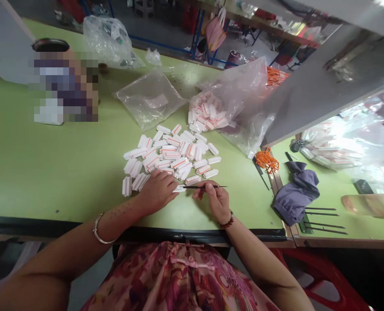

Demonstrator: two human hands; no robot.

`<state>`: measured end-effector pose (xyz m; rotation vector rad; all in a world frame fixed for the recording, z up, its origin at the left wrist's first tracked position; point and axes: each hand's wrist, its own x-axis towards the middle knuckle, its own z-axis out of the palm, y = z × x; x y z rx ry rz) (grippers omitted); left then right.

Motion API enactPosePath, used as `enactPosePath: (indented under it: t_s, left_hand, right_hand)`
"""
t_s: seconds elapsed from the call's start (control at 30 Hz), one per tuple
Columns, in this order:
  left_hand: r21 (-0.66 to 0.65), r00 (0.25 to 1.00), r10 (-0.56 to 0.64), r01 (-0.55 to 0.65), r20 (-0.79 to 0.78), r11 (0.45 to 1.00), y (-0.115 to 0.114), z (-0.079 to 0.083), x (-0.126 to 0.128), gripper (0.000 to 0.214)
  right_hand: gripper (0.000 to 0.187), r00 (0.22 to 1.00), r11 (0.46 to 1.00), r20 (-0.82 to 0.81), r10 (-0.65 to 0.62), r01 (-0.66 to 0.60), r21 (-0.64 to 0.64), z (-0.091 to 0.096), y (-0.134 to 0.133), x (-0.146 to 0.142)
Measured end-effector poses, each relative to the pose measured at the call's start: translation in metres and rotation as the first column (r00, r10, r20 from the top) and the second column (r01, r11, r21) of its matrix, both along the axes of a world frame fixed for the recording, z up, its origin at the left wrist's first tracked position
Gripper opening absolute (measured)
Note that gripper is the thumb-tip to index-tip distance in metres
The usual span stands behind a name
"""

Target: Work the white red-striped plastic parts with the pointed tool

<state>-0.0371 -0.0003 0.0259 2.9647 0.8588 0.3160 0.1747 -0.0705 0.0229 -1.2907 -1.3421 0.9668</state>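
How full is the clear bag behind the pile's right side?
Partly full: white pieces bunch at one end of the clear bag; the rest looks slack.

Centre, under the left hand (158,191): hidden end of a white piece (180,188), fine detail too tiny to make out. Upper left: object (62,86) pixelated beyond recognition. Right edge: plastic bag (363,147) cut off, partly lost in glare. Lower right: red chair (335,270), cut off below.

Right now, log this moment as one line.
left hand: holding white part; right hand: holding thin dark tool, tip at part; white pieces: piled beyond hands; clear bag: beyond pile, pieces inside
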Motion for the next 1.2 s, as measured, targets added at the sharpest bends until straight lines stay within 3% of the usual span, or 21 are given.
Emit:
enactPosePath:
  t_s: [0.17,0.37,0.53,0.67,0.8,0.87,0.97,1.03,1.2]
  left_hand:
    - [0.016,1.0,0.003,-0.003,0.0,1.0,-0.002,0.0,0.001,0.016]
    - [0.047,1.0,-0.001,0.001,0.006,0.999,-0.007,0.0,0.003,0.013]
    - [0.042,1.0,-0.01,0.01,0.001,0.999,-0.008,-0.002,0.005,0.013]
    - [0.027,1.0,-0.001,0.001,-0.001,1.0,-0.01,-0.001,0.006,0.012]
    - [0.001,1.0,-0.009,0.009,-0.003,1.0,-0.012,-0.001,0.008,0.014]
    - [-0.002,1.0,-0.012,0.012,-0.005,1.0,-0.012,-0.001,0.008,0.015]
    - [-0.006,1.0,-0.028,0.028,0.007,1.0,-0.012,-0.002,0.008,0.015]
    - [-0.013,0.999,-0.039,0.039,0.025,0.999,-0.011,-0.003,0.007,0.015]
    - [0.004,0.997,-0.057,0.057,0.052,0.998,-0.011,-0.004,0.007,0.022]
  right_hand:
    - [0.039,0.975,0.998,0.218,0.054,-0.063,0.031,-0.018,-0.003,0.001]
    - [0.038,0.895,0.984,0.444,0.05,-0.12,0.131,-0.005,-0.003,0.002]
    - [0.034,0.844,0.959,0.536,0.027,-0.173,0.224,-0.003,-0.006,-0.004]
    - [0.035,0.913,0.981,0.407,0.02,-0.096,0.168,-0.006,-0.007,-0.002]
    - [0.042,0.959,0.966,0.167,-0.229,0.202,0.162,-0.005,-0.003,0.01]
    - [0.041,0.95,0.959,0.148,-0.276,0.262,0.107,-0.002,0.001,0.017]
    - [0.034,0.939,0.97,0.249,-0.236,0.242,0.008,0.005,0.005,0.025]
    - [0.048,0.937,0.971,0.267,-0.226,0.238,-0.011,0.009,0.007,0.029]
    - [0.048,0.986,0.982,0.013,-0.163,0.164,-0.095,0.015,0.011,0.034]
